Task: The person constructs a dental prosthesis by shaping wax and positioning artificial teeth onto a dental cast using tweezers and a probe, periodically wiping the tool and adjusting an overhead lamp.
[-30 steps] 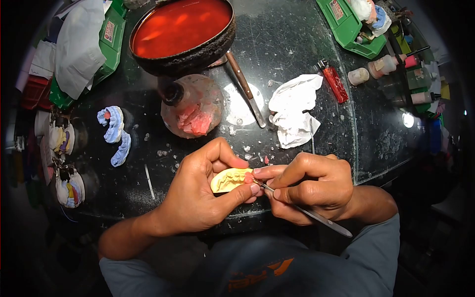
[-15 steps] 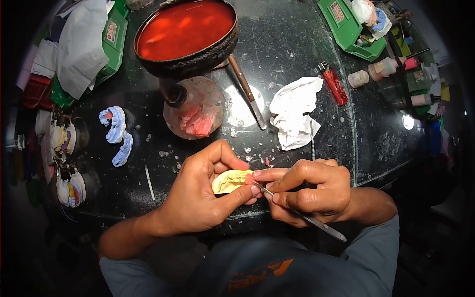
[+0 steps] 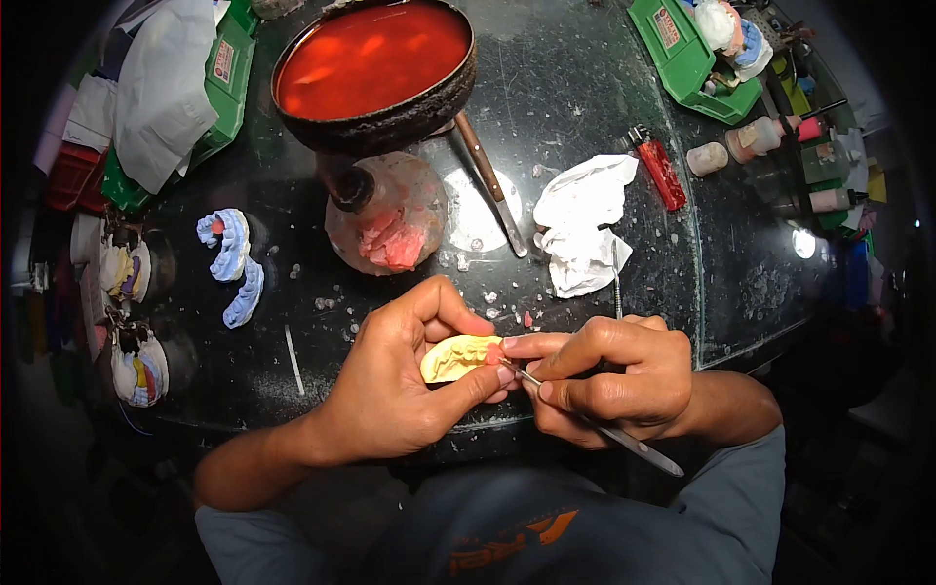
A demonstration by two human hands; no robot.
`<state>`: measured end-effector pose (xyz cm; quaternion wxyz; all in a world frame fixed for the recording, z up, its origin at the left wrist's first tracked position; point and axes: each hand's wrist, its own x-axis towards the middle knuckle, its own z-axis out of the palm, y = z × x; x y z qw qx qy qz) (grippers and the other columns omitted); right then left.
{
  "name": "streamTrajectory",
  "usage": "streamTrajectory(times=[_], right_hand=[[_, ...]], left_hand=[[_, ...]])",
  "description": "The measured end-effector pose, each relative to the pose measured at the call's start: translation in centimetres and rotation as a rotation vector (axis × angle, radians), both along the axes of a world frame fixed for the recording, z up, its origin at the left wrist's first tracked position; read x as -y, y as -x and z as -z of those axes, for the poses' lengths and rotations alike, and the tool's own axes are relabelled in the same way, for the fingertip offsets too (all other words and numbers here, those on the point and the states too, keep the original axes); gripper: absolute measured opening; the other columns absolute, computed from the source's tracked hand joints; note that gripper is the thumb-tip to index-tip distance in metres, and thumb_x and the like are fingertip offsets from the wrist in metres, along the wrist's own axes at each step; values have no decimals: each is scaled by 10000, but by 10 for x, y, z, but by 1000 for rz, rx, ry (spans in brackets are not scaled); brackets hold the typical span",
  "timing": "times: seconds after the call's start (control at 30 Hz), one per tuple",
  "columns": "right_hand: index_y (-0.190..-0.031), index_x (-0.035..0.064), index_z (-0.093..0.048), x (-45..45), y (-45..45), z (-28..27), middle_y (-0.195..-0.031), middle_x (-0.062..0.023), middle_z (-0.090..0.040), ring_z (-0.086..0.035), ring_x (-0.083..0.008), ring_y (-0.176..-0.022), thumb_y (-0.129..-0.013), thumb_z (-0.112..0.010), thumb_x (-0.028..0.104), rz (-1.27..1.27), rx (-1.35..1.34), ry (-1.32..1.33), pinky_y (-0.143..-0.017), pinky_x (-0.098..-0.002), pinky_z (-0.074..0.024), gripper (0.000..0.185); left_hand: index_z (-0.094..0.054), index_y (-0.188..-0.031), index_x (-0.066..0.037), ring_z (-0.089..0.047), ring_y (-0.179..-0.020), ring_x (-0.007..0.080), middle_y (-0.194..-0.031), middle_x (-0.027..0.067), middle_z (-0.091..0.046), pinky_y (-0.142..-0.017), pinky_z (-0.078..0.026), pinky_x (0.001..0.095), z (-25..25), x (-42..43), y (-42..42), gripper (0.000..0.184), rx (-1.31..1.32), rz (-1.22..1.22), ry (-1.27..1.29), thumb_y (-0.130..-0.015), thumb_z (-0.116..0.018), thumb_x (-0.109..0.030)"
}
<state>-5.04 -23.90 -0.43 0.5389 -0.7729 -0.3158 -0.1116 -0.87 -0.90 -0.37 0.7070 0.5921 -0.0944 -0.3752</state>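
My left hand (image 3: 409,375) is closed around a yellow dental cast (image 3: 450,362), thumb at its lower side and fingers behind it. Pink wax (image 3: 494,354) sits on the cast's right end. In my right hand (image 3: 624,375) is a slim metal wax carver (image 3: 624,441), gripped like a pen, its wide flat end pointing down to the right. The carver's working tip is at the pink wax, partly hidden by my fingers. My right index finger also rests near the wax.
A pan of red liquid (image 3: 375,58) stands above a base with pink wax lumps (image 3: 390,239). Nearby lie a wooden-handled knife (image 3: 478,166), crumpled white tissue (image 3: 583,219) and a red lighter (image 3: 661,174). Blue dental casts (image 3: 229,249) are at left; green bins (image 3: 682,63) stand farther back.
Almost nothing differs. The whole view has shifted very slightly; both hands keep the same hold, with the carver's tip still at the pink wax.
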Motion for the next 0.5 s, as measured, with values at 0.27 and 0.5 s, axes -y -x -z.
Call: streamTrajectory(times=[0.27, 0.5], right_hand=[[-655, 4, -589, -1, 1, 2, -793, -110, -673, -807, -295, -835, -799, -810, -48, 2, -8, -52, -650, -294, -675, 268], [-662, -1, -598, 1, 0, 2, -781, -102, -669, -807, -285, -823, -810, -802, -43, -31, -17, -38, -661, -295, -676, 255]], left_hand=[[-524, -1042, 15, -739, -879, 125, -944, 125, -729, -729, -613, 234, 1, 0, 1, 248, 2, -19, 0, -938, -746, 48], [-525, -1045, 16, -735, -880, 121, -952, 127, -724, -731, -613, 234, 0, 0, 1, 249, 5, -12, 0, -937, -747, 50]])
